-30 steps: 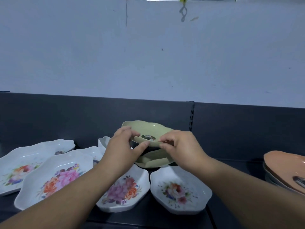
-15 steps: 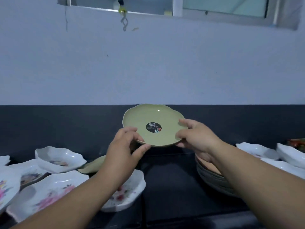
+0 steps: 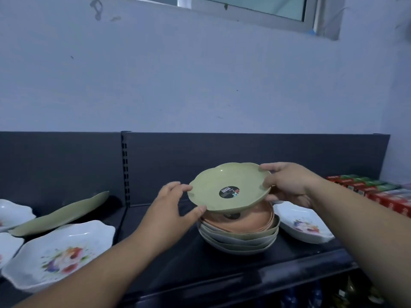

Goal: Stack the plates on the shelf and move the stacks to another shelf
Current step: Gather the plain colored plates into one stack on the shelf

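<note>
A pale bluish-white wall [image 3: 200, 74] fills the upper half of the view, scuffed with a few small dark marks. High on it sits a window [image 3: 249, 6] with a grey metal frame, cut off by the top edge; a scrap of blue tape [image 3: 311, 31] clings just under its lower right corner. Near the top left a small twisted dark object [image 3: 97, 6] hangs against the wall, too blurred to identify. At the far right, red and green cartons [image 3: 364, 187] lie in tight rows, their print unreadable. In the bottom right corner, dim glinting items [image 3: 347, 292] sit in shadow, indistinct.
</note>
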